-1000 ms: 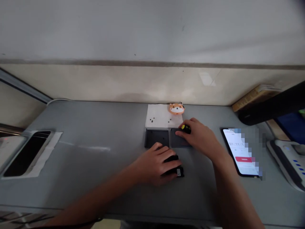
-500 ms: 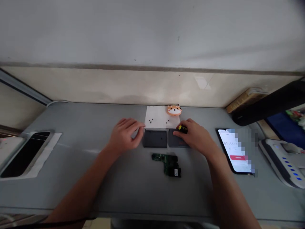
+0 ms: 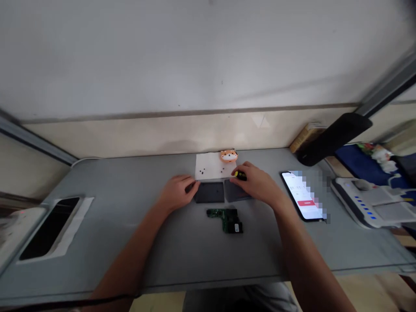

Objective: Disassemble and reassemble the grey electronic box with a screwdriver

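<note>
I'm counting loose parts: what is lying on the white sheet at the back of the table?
On the white sheet lie a few small black specks and an orange animal-face trinket. The right hand covers its near right corner.

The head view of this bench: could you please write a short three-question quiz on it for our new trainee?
1. True or false: the green circuit board lies bare on the table, with neither hand on it.
2. Which hand grips the small yellow-and-black tool? A left hand; B right hand.
3. Fill in: the tiny black screws lie on a white ____.

Key: 1 true; 2 B; 3 sheet, which sits behind the two dark covers.
</note>
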Motion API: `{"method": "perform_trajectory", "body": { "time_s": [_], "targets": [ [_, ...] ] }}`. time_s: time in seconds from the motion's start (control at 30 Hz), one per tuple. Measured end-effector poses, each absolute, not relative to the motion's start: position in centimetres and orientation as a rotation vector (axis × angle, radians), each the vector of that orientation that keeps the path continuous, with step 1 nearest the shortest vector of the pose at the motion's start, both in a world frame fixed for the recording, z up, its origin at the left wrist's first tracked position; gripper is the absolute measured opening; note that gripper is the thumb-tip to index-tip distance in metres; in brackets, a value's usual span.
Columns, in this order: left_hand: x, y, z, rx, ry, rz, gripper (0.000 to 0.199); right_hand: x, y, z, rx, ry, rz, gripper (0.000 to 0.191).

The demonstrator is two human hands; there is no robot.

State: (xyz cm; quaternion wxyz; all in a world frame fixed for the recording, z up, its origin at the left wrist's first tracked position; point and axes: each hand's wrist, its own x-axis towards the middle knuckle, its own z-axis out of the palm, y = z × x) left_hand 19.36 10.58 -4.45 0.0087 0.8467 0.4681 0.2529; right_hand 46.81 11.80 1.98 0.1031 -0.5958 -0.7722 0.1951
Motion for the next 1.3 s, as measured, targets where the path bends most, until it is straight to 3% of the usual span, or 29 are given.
{"method": "perform_trajectory", "body": {
  "time_s": [0.3,0.63,1.3],
  "targets": [
    [18.6,11.2,-4.6,2.443,1.552,0.734,0.043,48.6,9.6,3.8,-1.219,-2.263,0.684,0.013],
    [19.1,10.8,-4.0,2.465,1.508,0.587,0.048,48.0,10.5,-0.6,-1.371,-2.432,0.293,0.018],
    [19.8,10.8,-5.3,2.571,1.345,0.698,0.047,47.0,10.2,-0.9,-1.528,-2.386,0.442,0.021]
  ]
}}
